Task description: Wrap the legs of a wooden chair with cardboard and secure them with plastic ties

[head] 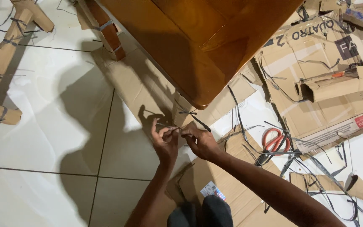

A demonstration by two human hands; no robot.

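Left hand and right hand each pinch an end of a thin dark plastic strap beside the cardboard-wrapped wooden table leg.

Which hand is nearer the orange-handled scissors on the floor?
Right. The right hand is just left of the scissors, with cardboard between them; the left hand is farther left, beyond the right hand.
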